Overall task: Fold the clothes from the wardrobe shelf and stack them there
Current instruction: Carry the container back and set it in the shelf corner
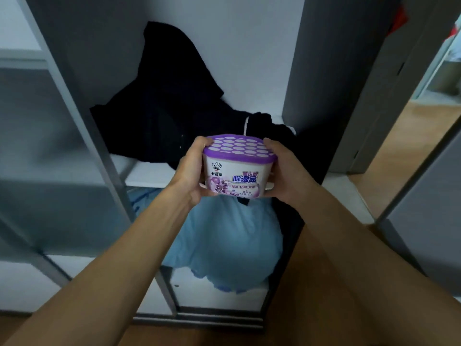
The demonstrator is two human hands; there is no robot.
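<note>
- two bare forearms [112,258] reach forward from the bottom edge toward the open wardrobe.
- the left hand [189,174] curls round the left side of a box [237,171], thumb up at the rim of its lid [239,146]; the right hand [287,176] grips the right side the same way.
- the box is a white tub with a purple holed lid and a lavender label, held upright in the air just in front of the shelf [149,174].
- under it a pale blue garment [224,236] bulges out of the lower compartment.
- the dark clothes [169,108] lie unfolded in a heap on the white shelf, one part leaning up the back wall [249,58], another spilling over the front edge at the right.
- far right, a wooden floor [411,136].
</note>
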